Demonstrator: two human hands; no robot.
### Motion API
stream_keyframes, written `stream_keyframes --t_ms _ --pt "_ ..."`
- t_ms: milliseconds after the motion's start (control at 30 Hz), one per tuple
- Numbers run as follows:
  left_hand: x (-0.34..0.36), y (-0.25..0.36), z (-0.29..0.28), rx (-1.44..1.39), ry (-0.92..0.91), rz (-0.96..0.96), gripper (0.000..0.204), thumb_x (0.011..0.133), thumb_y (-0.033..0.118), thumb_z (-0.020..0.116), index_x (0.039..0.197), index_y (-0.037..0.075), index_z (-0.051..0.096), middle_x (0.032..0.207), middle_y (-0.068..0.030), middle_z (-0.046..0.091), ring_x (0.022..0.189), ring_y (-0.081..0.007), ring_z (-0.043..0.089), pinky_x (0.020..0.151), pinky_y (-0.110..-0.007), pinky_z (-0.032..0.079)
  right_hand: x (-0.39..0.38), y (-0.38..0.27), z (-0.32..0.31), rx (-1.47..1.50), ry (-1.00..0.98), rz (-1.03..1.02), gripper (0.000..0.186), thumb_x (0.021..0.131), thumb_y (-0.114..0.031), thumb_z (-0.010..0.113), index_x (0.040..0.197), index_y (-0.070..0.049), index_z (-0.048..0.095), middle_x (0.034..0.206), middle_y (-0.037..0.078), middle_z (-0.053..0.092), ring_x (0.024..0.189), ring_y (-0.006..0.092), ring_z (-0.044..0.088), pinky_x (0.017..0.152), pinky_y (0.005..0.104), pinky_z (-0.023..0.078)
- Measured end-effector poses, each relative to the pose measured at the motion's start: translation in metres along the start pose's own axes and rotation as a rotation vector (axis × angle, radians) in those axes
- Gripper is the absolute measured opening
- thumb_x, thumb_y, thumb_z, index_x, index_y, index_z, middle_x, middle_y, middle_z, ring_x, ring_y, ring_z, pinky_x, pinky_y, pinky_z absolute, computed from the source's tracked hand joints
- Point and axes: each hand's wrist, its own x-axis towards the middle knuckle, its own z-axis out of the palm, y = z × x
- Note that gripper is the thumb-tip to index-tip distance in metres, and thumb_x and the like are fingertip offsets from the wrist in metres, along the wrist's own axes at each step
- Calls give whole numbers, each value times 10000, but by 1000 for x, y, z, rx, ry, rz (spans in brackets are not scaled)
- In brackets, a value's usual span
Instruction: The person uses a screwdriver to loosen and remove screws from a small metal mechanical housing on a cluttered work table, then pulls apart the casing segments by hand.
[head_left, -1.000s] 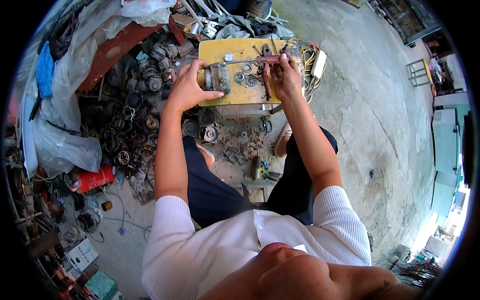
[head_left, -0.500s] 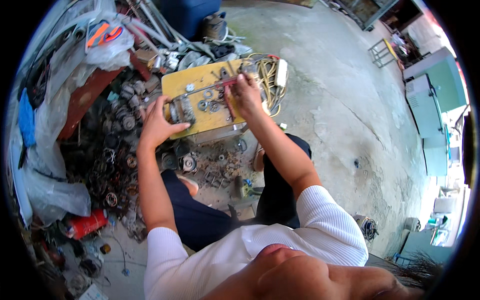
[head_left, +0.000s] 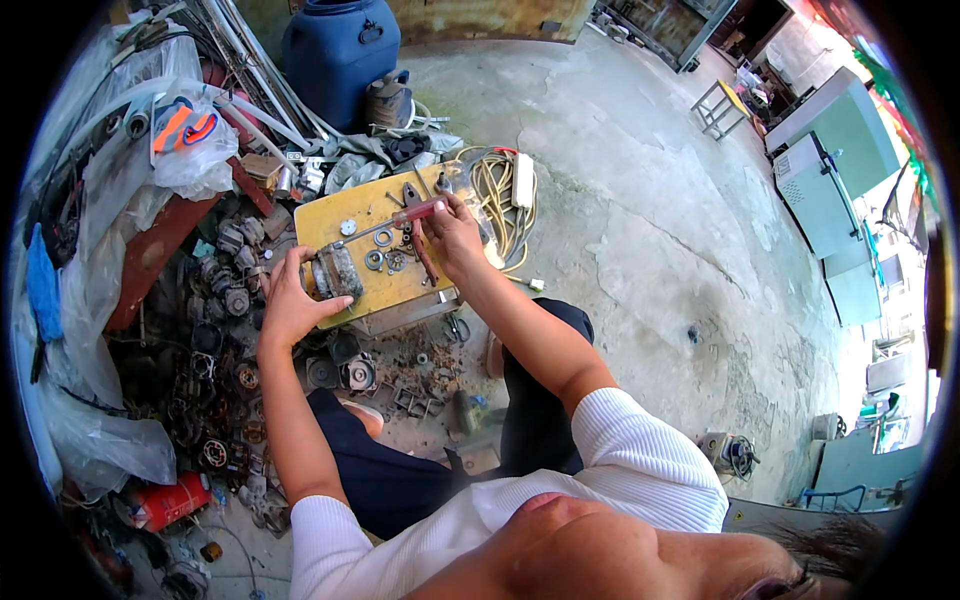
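Observation:
On a yellow-topped stand [head_left: 320,225] lies a worn, grimy cylindrical metal motor part [head_left: 338,275], gripped by my left hand [head_left: 292,300] with fingers and thumb around it. My right hand [head_left: 455,235] is closed on a screwdriver [head_left: 417,209] with a translucent red handle; its long shaft reaches to the upper end of the motor part, though the exact tip contact is too small to tell. Between my hands lie washers [head_left: 383,237], a small pale disc [head_left: 347,227], bolts and red-handled pliers [head_left: 426,260], partly under my right hand.
Heaped motor parts [head_left: 230,270] and plastic sheeting [head_left: 90,440] crowd the left. A blue barrel [head_left: 338,70] stands behind. Coiled cable with a white power strip [head_left: 522,182] is beside the stand. Concrete floor [head_left: 660,250] stretches right toward green cabinets [head_left: 810,190] and a small stool [head_left: 718,105].
The camera view has swung, so stand and hands appear lower and further left, and the blue barrel shows more. Both hands keep their grips, with the screwdriver still reaching to the motor part.

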Motion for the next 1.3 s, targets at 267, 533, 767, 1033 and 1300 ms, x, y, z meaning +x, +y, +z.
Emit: stream_keyframes --t_ms 267,533,767,1033,1300 --pt "0 -2 2 -8 -1 -13 888 557 363 892 1285 138 437 1288 -114 543 1272 -320 427 1088 -438 270 -3 -1 4 36 10 -50 357 1005 -159 532 1331 -39 450 1018 108 622 740 122 598 592 256 529" --pt "-1 0 2 -21 9 -1 870 566 378 889 1265 126 437 1271 -109 556 1249 -329 450 1068 -439 286 -2 -3 6 22 27 -49 381 1012 -156 512 1355 -24 410 955 124 649 649 147 603 548 277 531" --pt "0 -3 3 -27 17 20 868 567 372 887 1267 125 437 1264 -125 557 1244 -334 454 1066 -443 286 0 -1 -2 -16 -57 -78 364 1014 -150 505 1334 -1 416 1007 133 641 661 152 603 545 276 525" --pt "-2 0 1 -42 0 -30 891 569 380 886 1290 123 430 1270 -144 551 1240 -346 452 1075 -446 280 -5 1 4 -1 -48 -121 307 1009 -139 519 1288 -16 490 974 96 634 753 127 601 646 249 514" --pt "-1 -2 1 -64 -17 -5 898 573 325 885 1310 126 413 1300 -167 522 1240 -381 404 1047 -466 337 3 4 0 -4 -9 -107 333 1014 -98 483 1332 -12 437 1058 111 607 785 145 604 694 281 536"
